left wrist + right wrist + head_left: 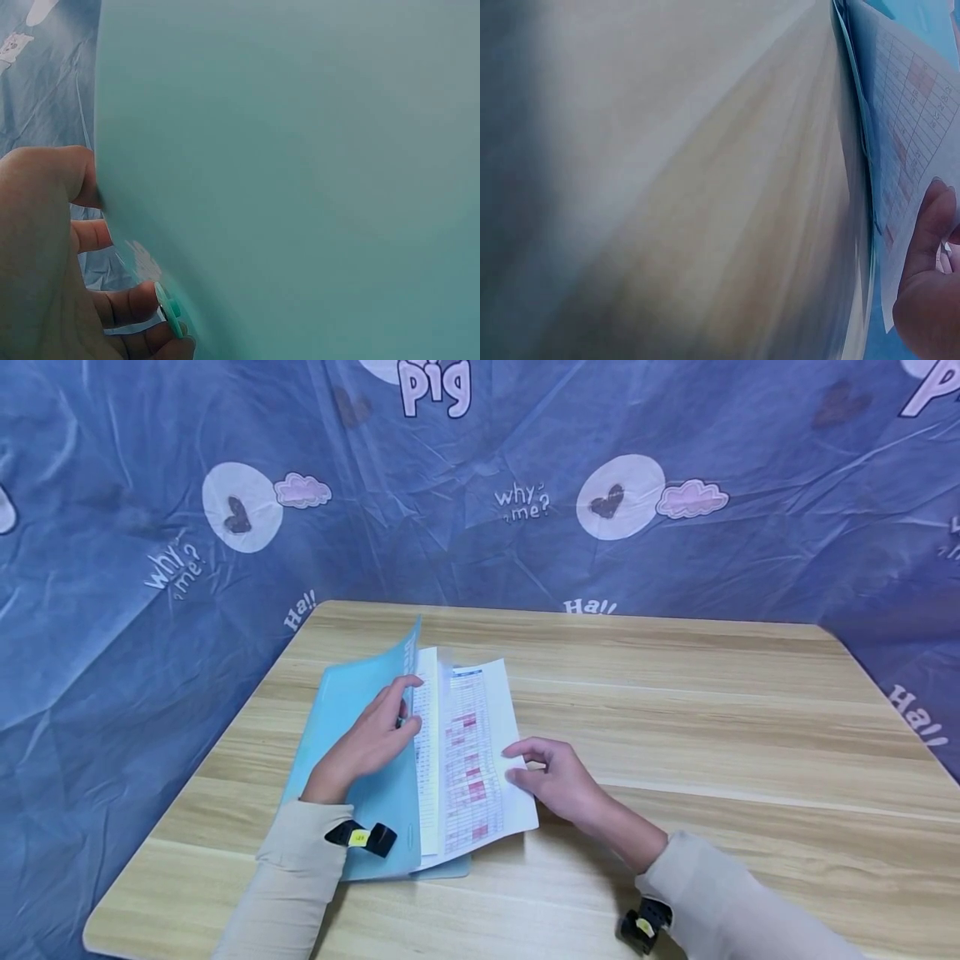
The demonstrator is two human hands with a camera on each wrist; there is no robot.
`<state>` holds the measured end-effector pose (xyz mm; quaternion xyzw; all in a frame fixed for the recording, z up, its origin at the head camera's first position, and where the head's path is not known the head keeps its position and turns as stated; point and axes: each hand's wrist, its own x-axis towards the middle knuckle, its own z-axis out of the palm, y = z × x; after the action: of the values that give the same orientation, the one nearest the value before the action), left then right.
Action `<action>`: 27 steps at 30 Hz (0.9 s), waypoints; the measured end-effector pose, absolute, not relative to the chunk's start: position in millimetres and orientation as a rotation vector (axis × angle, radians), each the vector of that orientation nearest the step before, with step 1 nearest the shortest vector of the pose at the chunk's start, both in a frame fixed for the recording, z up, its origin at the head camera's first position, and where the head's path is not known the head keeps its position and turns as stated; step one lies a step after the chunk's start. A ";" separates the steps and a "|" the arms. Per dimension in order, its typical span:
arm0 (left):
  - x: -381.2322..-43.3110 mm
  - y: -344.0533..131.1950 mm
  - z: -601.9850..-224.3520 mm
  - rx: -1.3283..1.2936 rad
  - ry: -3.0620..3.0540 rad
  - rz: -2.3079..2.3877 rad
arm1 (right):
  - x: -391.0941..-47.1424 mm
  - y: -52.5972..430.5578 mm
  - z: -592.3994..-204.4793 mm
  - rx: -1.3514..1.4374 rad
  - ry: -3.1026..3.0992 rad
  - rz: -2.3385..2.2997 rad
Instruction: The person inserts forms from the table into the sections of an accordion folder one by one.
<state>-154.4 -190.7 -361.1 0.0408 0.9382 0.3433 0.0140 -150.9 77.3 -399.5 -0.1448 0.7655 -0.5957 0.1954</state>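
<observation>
A light blue folder [341, 693] lies partly opened on the table, its front cover raised. My left hand [372, 731] grips the cover's free edge; in the left wrist view the fingers stand at the edge of the cover [285, 165]. A small teal disc-like piece [169, 309] shows at those fingers; its kind is unclear. My right hand [558, 777] pinches the right edge of a printed sheet [513, 802] with a table and red-marked cells. The sheet sticks out to the right of the folder. More paper [427, 760] stands between the sheet and the cover.
The folder lies on the left part of a wooden table [675, 710]. A blue printed cloth [450, 527] hangs behind and beside the table. Black wrist cameras [641, 927] are strapped on both sleeves.
</observation>
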 end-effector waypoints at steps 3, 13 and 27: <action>-154.4 -190.5 -360.8 0.123 2.921 1.063 | -150.7 73.2 -399.9 -0.399 2.151 -1.667; -153.8 -189.5 -359.3 0.121 2.925 1.043 | -150.7 56.4 -403.5 -0.424 2.108 -1.696; -155.4 -190.9 -359.2 0.127 2.927 1.027 | -139.6 33.5 -379.3 -0.412 2.061 -1.667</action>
<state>-155.4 -190.9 -359.2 0.0408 0.9426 0.3308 0.0185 -139.6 33.5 -379.3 -0.1494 0.7482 -0.6050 0.2276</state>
